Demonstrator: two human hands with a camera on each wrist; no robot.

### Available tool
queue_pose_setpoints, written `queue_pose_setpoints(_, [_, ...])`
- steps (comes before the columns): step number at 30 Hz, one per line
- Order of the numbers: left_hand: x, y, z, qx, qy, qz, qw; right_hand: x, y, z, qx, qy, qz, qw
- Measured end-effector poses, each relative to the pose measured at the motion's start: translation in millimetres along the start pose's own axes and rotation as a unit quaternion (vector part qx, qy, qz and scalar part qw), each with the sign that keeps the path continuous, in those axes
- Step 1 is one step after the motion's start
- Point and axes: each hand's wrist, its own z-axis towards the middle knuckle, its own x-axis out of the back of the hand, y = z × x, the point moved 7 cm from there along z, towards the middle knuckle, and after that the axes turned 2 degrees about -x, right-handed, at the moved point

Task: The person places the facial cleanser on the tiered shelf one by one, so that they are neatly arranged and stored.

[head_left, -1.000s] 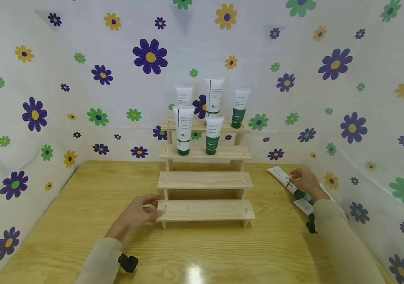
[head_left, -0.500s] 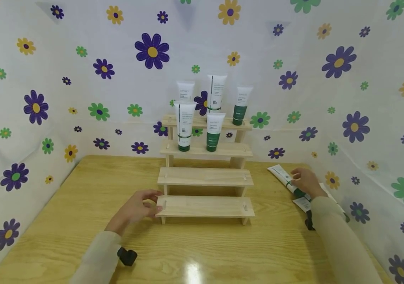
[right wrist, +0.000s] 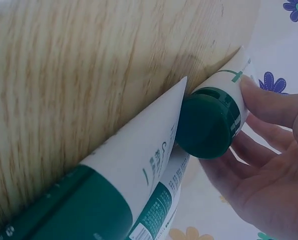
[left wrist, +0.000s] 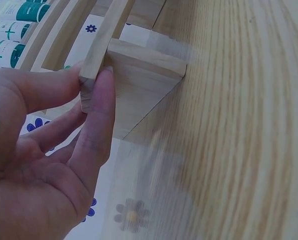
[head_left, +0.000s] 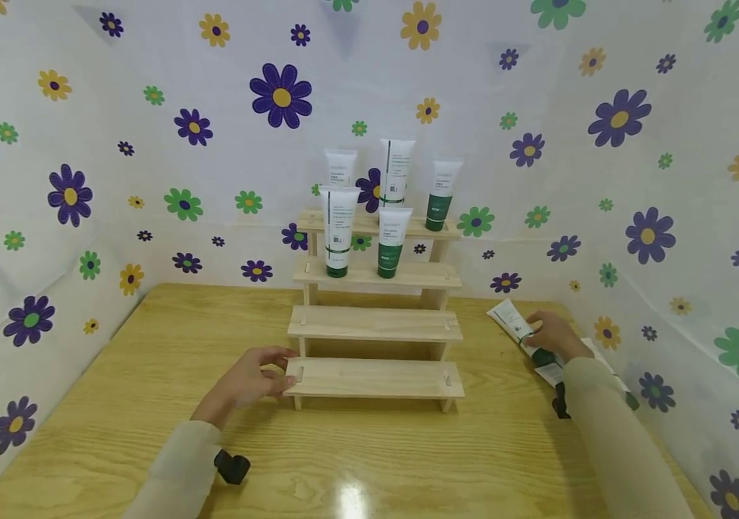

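Observation:
At the right of the table, my right hand (head_left: 556,336) holds a white squeeze tube (head_left: 507,317) with a dark green cap, lying slanted. The right wrist view has the thumb on one side of its body and fingers (right wrist: 251,150) on the other, with the round cap (right wrist: 206,127) facing the camera. Another white-and-green tube (right wrist: 134,145) lies close by, overlapping a further one. My left hand (head_left: 244,380) pinches the left end of the lowest shelf (head_left: 375,378) of a stepped wooden stand; in the left wrist view thumb and fingers sit around the board's end (left wrist: 95,75).
Two tubes stand upright on the stand's second-highest shelf (head_left: 363,272), a larger one (head_left: 338,231) and a smaller one (head_left: 393,241). Behind them, several more stand on the top shelf (head_left: 417,227). Flower-printed white cloth (head_left: 226,173) encloses the wooden table (head_left: 356,461).
The tube under my right hand has turned slightly, its printed face now showing more, and the hand has shifted a little left. My left hand stays at the lowest shelf's end.

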Motion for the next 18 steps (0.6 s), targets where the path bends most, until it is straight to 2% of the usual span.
queue_pose_setpoints(9, [0.6, -1.2, 0.4, -0.005, -0.004, -0.004, 1.0, -1.1, 0.0, -3.6, -0.016, 0.008, 0.027, 0.9995])
queue_pose_setpoints(15, [0.8, -1.1, -0.4, 0.001, -0.002, -0.006, 1.0, -2.8, 0.2, -4.8, -0.05, 0.008, 0.103, 0.9934])
queue_pose_setpoints(18, [0.3, -2.2, 0.3, 0.006, 0.004, -0.006, 1.0, -4.0, -2.7, -6.4, -0.053, 0.003, 0.13, 0.9901])
